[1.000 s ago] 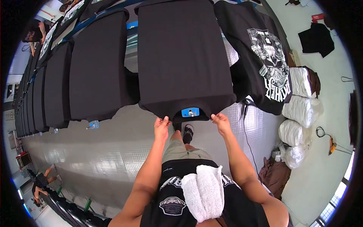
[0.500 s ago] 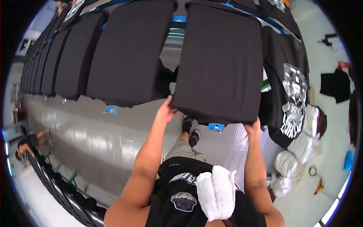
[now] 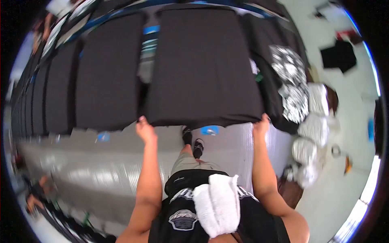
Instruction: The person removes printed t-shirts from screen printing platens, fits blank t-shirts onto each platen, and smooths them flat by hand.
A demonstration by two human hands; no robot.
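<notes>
A black T-shirt (image 3: 202,67) lies spread over a flat board in front of me. My left hand (image 3: 146,130) is closed on the left corner of its near edge. At the right corner of that edge, my right hand (image 3: 261,126) pinches the fabric. Between the two hands the edge is pulled out wide and sags slightly. A blue tab (image 3: 209,130) shows just below it. To the left lies another board covered in black cloth (image 3: 109,73); to the right hangs a black shirt with a silver-white print (image 3: 289,73).
A row of black-covered boards curves away to the left. White wrapped bundles (image 3: 304,150) stand on the floor at right, near a dark cloth (image 3: 338,56). Another person (image 3: 35,198) is at the lower left, blurred. A white towel (image 3: 216,204) hangs on my chest.
Both hands have moved apart and stretched the near edge of the shirt sideways. The view has shifted, so the boards appear further left.
</notes>
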